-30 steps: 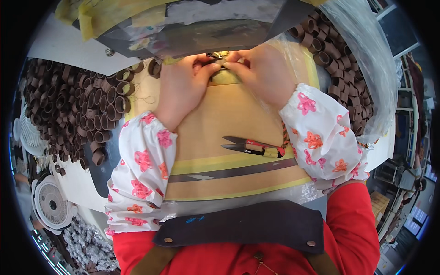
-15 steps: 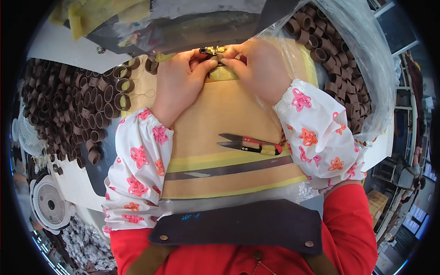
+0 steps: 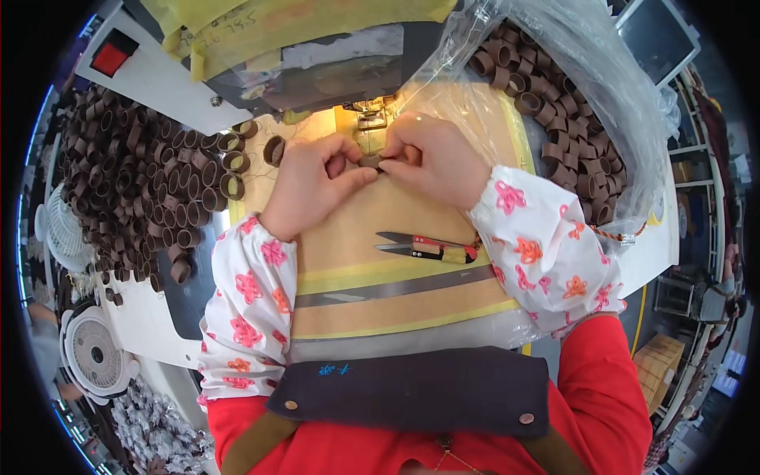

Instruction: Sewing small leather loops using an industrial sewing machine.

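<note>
Just in front of the lit presser foot [image 3: 370, 119] of a sewing machine, both hands pinch one small brown strip or loop [image 3: 370, 161]. My left hand [image 3: 317, 180] grips its left end between thumb and forefinger. At the other end, my right hand [image 3: 438, 162] holds it the same way. The fingers cover most of the piece, so its full shape is hidden. Nearer to me, red-and-black thread snips [image 3: 427, 248] lie on the tan work surface [image 3: 356, 249], blades pointing left.
Many brown rings [image 3: 134, 182] are heaped on the left. More brown rings [image 3: 566, 127] sit in a clear plastic bag [image 3: 633, 103] at the right. One loose ring [image 3: 274, 150] lies beside my left wrist. The machine head [image 3: 317, 71] overhangs the far side.
Both hands have drawn back toward me from the presser foot, with the brown piece between them. The whole view has shifted, showing more of the machine. The snips still lie on the surface.
</note>
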Action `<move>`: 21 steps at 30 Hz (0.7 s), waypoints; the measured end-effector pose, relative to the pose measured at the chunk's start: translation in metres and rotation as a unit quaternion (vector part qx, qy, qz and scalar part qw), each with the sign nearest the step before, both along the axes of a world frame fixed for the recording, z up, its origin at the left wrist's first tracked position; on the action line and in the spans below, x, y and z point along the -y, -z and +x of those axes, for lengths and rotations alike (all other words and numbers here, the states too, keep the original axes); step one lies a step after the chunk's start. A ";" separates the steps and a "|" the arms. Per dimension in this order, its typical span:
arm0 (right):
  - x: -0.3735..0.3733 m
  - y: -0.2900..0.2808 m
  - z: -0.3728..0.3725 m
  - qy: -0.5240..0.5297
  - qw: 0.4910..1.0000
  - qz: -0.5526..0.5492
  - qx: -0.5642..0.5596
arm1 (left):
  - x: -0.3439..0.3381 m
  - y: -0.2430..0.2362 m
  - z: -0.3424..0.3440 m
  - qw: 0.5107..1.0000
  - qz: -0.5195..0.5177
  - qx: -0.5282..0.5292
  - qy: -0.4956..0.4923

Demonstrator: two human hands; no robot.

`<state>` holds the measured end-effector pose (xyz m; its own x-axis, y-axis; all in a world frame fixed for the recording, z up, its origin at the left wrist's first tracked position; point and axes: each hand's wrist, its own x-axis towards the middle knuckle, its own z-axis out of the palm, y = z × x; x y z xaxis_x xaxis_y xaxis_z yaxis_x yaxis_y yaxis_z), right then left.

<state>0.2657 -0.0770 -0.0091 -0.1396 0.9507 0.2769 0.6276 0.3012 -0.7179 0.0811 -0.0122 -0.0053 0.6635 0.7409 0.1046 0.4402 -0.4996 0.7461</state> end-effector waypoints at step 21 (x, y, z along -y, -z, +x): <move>-0.003 -0.010 -0.004 -0.056 0.998 -0.032 -0.025 | -0.006 0.005 -0.001 0.972 0.221 -0.080 -0.008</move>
<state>0.2614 -0.0741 0.0010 -0.2325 0.9460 0.2257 0.5552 0.3197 -0.7678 0.0802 -0.0065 -0.0108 0.6865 0.6568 0.3120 0.5430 -0.7484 0.3808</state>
